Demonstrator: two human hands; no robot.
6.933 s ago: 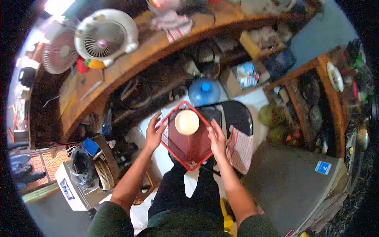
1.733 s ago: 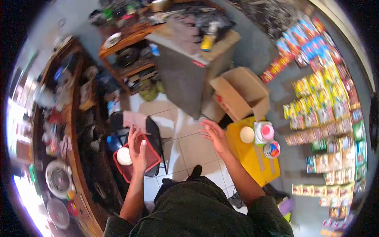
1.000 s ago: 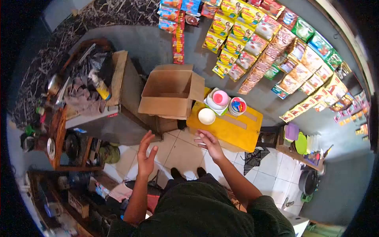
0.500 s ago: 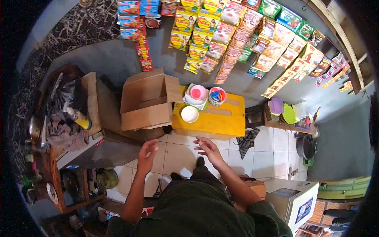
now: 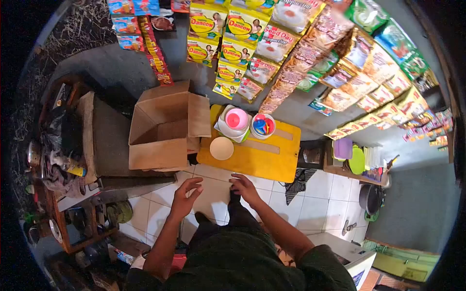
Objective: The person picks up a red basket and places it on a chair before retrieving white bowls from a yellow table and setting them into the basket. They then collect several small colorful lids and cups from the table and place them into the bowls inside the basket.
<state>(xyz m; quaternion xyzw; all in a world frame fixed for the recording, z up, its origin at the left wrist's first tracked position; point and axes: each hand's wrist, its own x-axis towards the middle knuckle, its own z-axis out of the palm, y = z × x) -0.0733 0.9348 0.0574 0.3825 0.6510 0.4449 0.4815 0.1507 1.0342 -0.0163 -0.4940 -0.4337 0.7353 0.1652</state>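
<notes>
Left hand [image 5: 183, 201] and right hand [image 5: 247, 190] were empty, half open, in front of the yellow tabletop [image 5: 279, 166]. Cream bowl [image 5: 222, 148] sat by its front edge; imo cupping both sides suited that best.

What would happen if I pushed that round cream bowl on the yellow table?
The cream bowl would probably slide rather than tip, since it sits upright on a flat top. It looks empty, so it may feel light. Its edge is near the front of the yellow table, so a hard push could knock it off.
</notes>
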